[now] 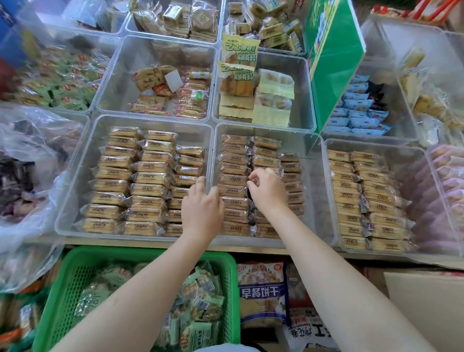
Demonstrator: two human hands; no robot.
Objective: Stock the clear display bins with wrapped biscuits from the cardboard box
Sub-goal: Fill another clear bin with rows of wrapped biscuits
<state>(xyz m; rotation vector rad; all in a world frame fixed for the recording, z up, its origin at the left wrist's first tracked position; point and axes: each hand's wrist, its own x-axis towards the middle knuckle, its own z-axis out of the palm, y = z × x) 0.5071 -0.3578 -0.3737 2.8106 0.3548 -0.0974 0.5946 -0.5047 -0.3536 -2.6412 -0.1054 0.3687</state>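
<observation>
Rows of wrapped tan biscuits [235,181] fill the clear display bin [314,188] in the front middle. My right hand [267,191] reaches into this bin with curled fingers and pinches the edge of a biscuit packet in the middle row. My left hand [201,207] rests over the wall between this bin and the left clear bin [76,186], fingers bent down onto the packets there. That left bin holds three rows of the same biscuits [147,178]. A cardboard box flap [435,297] shows at the lower right.
A third bin of biscuits [363,200] stands at the right. Behind are more clear bins of assorted snacks and a green carton [332,54]. A green plastic basket [79,276] with green packets sits below the counter edge. A clear plastic bag [22,162] lies at left.
</observation>
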